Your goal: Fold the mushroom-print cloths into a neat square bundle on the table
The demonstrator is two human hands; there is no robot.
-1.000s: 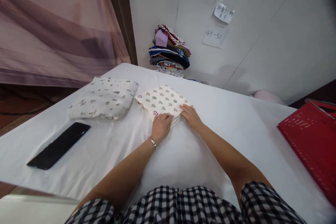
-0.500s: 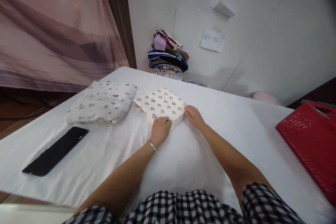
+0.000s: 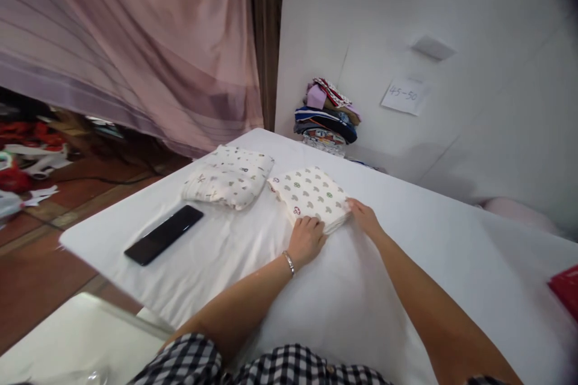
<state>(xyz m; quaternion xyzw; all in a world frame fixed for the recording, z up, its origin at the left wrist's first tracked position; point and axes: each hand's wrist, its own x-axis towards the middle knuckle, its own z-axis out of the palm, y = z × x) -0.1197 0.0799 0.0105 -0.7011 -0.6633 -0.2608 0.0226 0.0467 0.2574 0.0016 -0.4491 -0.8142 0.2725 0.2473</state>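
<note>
A folded white cloth (image 3: 309, 195) printed with grey, green and red mushrooms lies on the white-covered table (image 3: 235, 258). My left hand (image 3: 307, 239), with a silver bracelet at the wrist, has its fingers curled over the near edge of this cloth. At the cloth's right corner, my right hand (image 3: 366, 216) pinches the layered edge between thumb and fingers. To the left of it lies a second folded white cloth (image 3: 229, 175) with small dark prints, which neither hand touches.
A black phone (image 3: 165, 234) lies near the table's left edge. Behind the table stands a stack of folded clothes (image 3: 326, 114) against the wall. A red basket (image 3: 564, 290) shows at far right, and a pink curtain (image 3: 180, 42) hangs at back left.
The camera view has swung left, so everything sits further right in the picture and more floor shows at left. Both hands stay at the same places on the mushroom-print cloth.
</note>
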